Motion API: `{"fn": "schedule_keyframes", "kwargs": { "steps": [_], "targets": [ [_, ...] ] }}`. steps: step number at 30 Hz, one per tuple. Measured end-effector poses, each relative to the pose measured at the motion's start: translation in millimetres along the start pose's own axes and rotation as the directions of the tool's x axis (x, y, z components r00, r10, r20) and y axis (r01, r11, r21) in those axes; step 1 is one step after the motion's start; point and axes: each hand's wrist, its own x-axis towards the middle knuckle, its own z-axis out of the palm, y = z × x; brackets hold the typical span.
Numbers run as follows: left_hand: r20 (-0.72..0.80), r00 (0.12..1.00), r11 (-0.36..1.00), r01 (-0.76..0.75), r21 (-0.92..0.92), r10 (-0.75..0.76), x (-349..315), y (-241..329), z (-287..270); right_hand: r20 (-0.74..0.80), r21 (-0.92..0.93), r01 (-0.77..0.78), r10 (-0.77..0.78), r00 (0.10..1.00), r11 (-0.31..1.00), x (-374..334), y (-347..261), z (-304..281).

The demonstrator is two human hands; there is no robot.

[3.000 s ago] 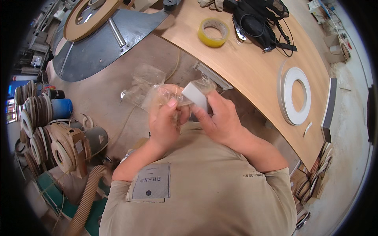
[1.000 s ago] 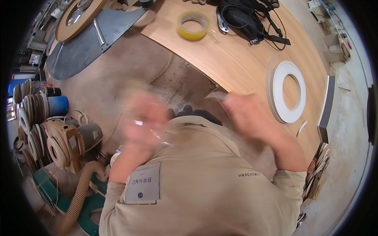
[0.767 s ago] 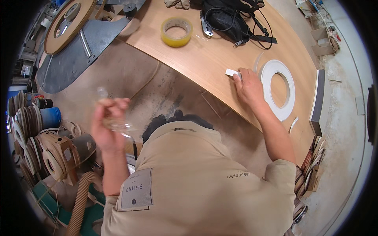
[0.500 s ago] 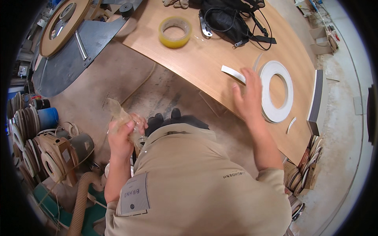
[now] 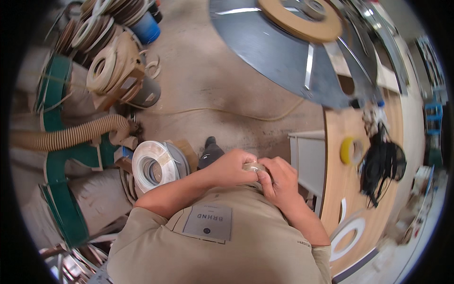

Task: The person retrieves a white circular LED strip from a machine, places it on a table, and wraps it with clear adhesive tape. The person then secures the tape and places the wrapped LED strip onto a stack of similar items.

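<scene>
In front of my belly both hands are together on a small wad of crumpled clear tape [image 5: 254,167]. My left hand [image 5: 235,166] closes round it from one side. From the other side my right hand [image 5: 280,179] presses with thumb and fingers. Much of the wad is hidden inside the hands. To the right, on the wooden table [image 5: 366,208], lie a roll of white edge banding [image 5: 358,231], a short white strip [image 5: 343,208] and a yellow roll of tape [image 5: 348,150].
A black bag [image 5: 384,158] lies on the table. A large dark round plate [image 5: 274,57] carries a brown coil at the top. On the left are stacked coils [image 5: 106,68], a ribbed hose [image 5: 78,134], a green machine frame [image 5: 64,208] and a white coil [image 5: 149,165] near my left forearm.
I have turned left, so the table now stands at the right. My right hand has left the edge banding and joined my left hand at the crumpled tape.
</scene>
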Motion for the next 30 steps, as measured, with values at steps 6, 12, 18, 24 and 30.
{"fn": "schedule_keyframes", "kwargs": {
  "steps": [6,12,18,24,30],
  "targets": [
    [-0.296,0.953,0.976,-0.122,-0.180,0.065,-47.1,-23.9,-140.3,0.089,0.208,0.178,-0.200,0.976,0.962,141.5,-9.6,122.7],
    [-0.661,0.750,0.885,-0.293,-0.362,-0.022,-97.0,-60.2,-292.3,0.217,0.407,0.231,-0.339,0.915,0.884,305.5,-50.3,272.6],
    [-0.913,0.129,0.589,-0.728,-0.352,-0.386,-107.2,-45.2,-398.7,0.199,0.730,0.287,-0.594,0.779,0.620,430.0,-99.6,377.6],
    [-0.944,0.192,0.221,-0.942,-0.254,-0.269,-99.4,-34.0,-511.5,0.133,0.812,0.350,-0.732,0.668,0.467,548.7,-85.1,458.8],
    [-0.950,0.114,0.582,-0.767,-0.271,-0.291,-18.7,6.6,-651.0,0.137,0.841,0.328,-0.757,0.639,0.430,721.2,-20.6,514.4]
  ]
}}
